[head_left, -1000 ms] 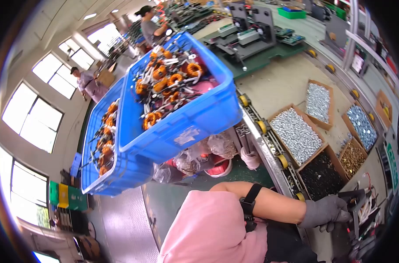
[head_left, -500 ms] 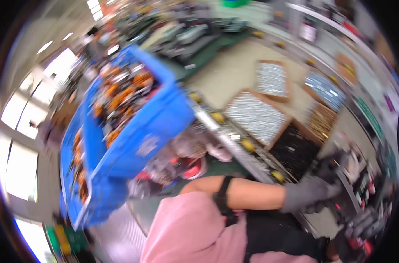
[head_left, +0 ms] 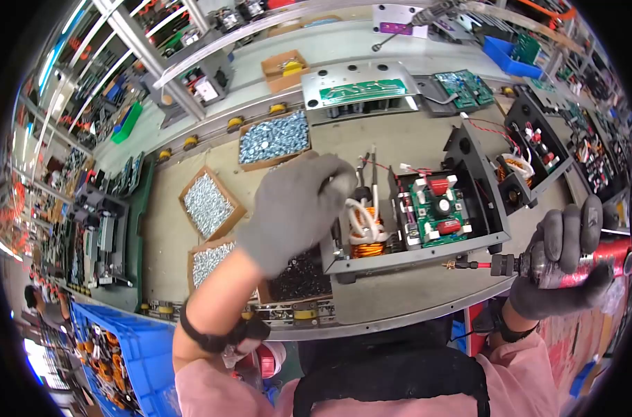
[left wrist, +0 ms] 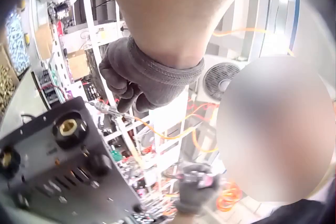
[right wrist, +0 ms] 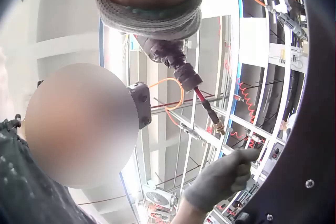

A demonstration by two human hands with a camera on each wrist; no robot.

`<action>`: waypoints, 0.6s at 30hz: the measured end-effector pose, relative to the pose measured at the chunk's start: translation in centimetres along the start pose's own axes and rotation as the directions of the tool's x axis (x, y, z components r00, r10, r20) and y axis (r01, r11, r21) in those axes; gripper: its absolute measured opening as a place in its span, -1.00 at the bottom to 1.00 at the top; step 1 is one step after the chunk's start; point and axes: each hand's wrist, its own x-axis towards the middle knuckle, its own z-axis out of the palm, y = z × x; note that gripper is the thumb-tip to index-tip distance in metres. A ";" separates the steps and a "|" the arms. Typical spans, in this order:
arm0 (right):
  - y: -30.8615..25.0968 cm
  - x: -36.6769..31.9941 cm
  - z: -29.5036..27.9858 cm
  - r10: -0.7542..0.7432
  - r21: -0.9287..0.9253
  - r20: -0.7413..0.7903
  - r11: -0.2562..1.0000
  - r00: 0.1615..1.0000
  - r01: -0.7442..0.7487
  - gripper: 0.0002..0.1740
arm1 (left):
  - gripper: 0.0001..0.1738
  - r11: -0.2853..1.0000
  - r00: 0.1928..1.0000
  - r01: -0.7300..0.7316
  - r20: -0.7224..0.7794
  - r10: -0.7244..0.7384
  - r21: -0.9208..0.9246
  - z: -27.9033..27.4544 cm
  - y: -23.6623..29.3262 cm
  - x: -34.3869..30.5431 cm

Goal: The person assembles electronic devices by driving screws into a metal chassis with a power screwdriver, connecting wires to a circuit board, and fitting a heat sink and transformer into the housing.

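Observation:
My left hand (head_left: 298,208), in a grey glove, hangs over the left end of an open black metal chassis (head_left: 417,254), fingers curled and nothing visible in them. Inside the chassis are a copper-wound coil (head_left: 369,240) with white leads and a green circuit board (head_left: 437,208). The right hand (head_left: 562,260), also gloved, grips a red power screwdriver (head_left: 573,272) in front of the chassis's right corner. Its bit points left, with a small brass-coloured piece (right wrist: 219,127) at the tip in the right wrist view. The left wrist view shows the chassis's dark outer side, with round knobs.
Cardboard boxes of silver screws (head_left: 208,205), bluish fasteners (head_left: 274,139) and black screws (head_left: 302,278) lie left of the chassis. A second chassis (head_left: 535,156) stands to the right. Behind is a metal panel (head_left: 358,90). Blue bins (head_left: 132,347) of coils stand lower left.
The head view has swung from the blue bins at the side to the bench and chassis. Both hands now show fully, the left above the chassis, the right with the screwdriver.

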 end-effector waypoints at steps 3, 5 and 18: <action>0.5 0.8 0.1 -0.054 -0.035 -0.075 0.998 0.996 0.052 -0.57 | -0.72 0.983 0.989 -0.061 0.146 0.035 0.171 2.8 -1.4 3.4; 0.4 0.8 -1.8 0.012 -0.004 -0.075 1.000 0.997 -0.013 -0.53 | -0.73 0.966 0.975 0.152 0.191 -0.112 -0.210 3.6 -0.2 3.3; 5.4 3.3 -4.3 0.143 0.157 -0.035 0.978 0.989 -0.136 -0.55 | -0.83 0.938 0.946 -0.235 0.163 0.282 -0.256 4.7 0.8 1.8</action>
